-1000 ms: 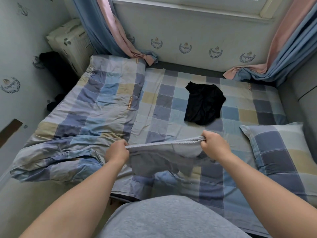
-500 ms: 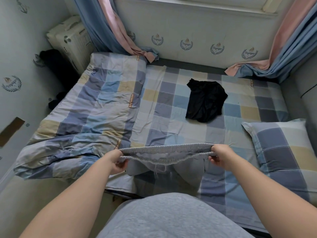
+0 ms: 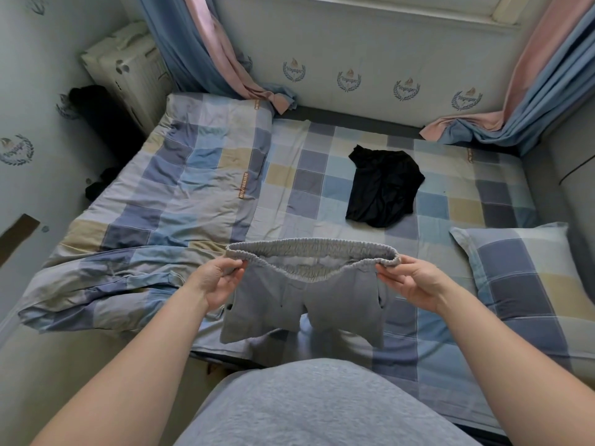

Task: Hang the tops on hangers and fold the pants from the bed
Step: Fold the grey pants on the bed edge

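Note:
Grey shorts [image 3: 309, 304] with an elastic waistband hang in the air over the near edge of the bed [image 3: 322, 188]. My left hand [image 3: 215, 281] pinches the waistband's left end and my right hand [image 3: 415, 284] pinches its right end. The waistband is stretched wide and held open, and both legs dangle below it. A black garment [image 3: 383, 188] lies crumpled on the checked sheet farther back, apart from both hands.
A checked duvet [image 3: 154, 220] is bunched on the left half of the bed. A matching pillow [image 3: 528, 284] lies at the right. Blue and pink curtains [image 3: 206, 53] hang at both back corners. A white case [image 3: 128, 66] stands in the left corner.
My hands have spread apart and turned, stretching the waistband open. The shorts have unfurled from a bunched wad so both legs now hang down.

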`<state>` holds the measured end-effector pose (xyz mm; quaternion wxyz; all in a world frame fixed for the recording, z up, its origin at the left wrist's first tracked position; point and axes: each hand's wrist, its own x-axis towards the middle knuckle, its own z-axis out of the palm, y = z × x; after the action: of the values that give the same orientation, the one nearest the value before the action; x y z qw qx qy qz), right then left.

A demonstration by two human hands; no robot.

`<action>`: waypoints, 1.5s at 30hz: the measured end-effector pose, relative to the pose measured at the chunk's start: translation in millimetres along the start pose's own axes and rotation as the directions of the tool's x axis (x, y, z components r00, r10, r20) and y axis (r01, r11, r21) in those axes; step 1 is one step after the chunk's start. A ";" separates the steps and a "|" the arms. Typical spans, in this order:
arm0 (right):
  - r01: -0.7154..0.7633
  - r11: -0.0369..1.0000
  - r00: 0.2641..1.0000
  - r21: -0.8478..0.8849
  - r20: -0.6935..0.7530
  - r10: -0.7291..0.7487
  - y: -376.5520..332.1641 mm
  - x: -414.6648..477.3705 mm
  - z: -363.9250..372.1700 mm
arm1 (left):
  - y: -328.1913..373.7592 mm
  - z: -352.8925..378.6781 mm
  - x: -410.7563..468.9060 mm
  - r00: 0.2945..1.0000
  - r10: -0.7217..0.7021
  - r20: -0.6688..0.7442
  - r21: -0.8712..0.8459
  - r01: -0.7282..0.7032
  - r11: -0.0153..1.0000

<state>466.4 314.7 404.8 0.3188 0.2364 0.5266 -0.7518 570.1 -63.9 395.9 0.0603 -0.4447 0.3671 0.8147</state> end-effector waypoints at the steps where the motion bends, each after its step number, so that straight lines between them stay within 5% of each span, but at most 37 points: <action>1: 0.038 0.997 0.999 -0.067 -0.031 -0.040 1.7 0.3 1.6 | -2.6 1.7 0.7 0.996 0.089 -0.017 0.127 -0.086 0.988; 5: 0.177 0.855 0.951 -0.487 -0.139 -0.277 8.1 4.8 5.1 | -10.9 -1.3 5.8 0.874 0.481 -0.063 0.607 -0.349 0.714; 8: 0.236 0.618 0.886 -0.750 -0.096 -0.455 7.5 7.9 4.2 | -13.3 -7.0 7.4 0.772 0.635 -0.015 0.811 -0.362 0.460; 12: 0.246 0.349 0.822 -0.904 0.004 -0.569 3.0 5.6 0.1 | -10.4 -8.0 8.3 0.734 0.678 -0.031 0.901 -0.273 0.337; 19: 0.282 0.373 0.802 -0.884 0.003 -0.598 -0.3 -4.9 0.6 | 1.3 4.4 -3.1 0.845 0.533 -0.047 0.718 -0.343 0.606; 21: 0.260 0.371 0.797 -0.891 -0.018 -0.603 -2.3 -6.4 3.7 | 4.5 11.3 -8.2 0.909 0.386 -0.154 0.622 -0.214 0.753; 23: 0.243 0.393 0.800 -0.887 -0.046 -0.598 -4.4 -8.2 10.1 | 5.1 17.5 -14.9 0.983 0.087 -0.163 0.417 -0.011 0.909; 26: 0.267 0.526 0.832 -0.808 -0.082 -0.548 -7.9 -13.5 25.8 | 4.8 29.3 -24.4 0.989 -0.140 -0.051 0.277 0.149 0.949; 30: 0.259 0.788 0.920 -0.558 -0.106 -0.378 -11.5 -29.3 54.0 | 6.9 52.1 -35.5 0.989 -0.145 0.002 0.196 0.142 0.970; 33: 0.236 0.858 0.969 -0.455 0.046 -0.242 -13.5 -46.8 77.5 | 1.4 72.6 -47.9 0.987 -0.123 0.100 0.172 0.105 0.979; 37: 0.279 0.818 0.956 -0.503 0.222 -0.189 -12.7 -65.1 101.4 | -11.5 97.9 -62.2 0.964 -0.011 0.267 0.185 -0.040 0.982; 41: 0.395 0.760 0.902 -0.516 0.373 -0.216 -10.4 -77.2 120.5 | -22.9 111.4 -77.2 0.913 0.112 0.392 0.391 -0.276 0.878; 45: 0.602 0.511 0.798 -0.613 0.478 -0.368 -12.6 -81.6 128.6 | -24.6 109.4 -87.2 0.865 0.144 0.480 0.416 -0.369 0.831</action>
<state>510.6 215.3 512.2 0.2327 -0.1845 0.7768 -0.5554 558.2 45.1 486.2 0.1385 -0.1689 0.5983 0.7709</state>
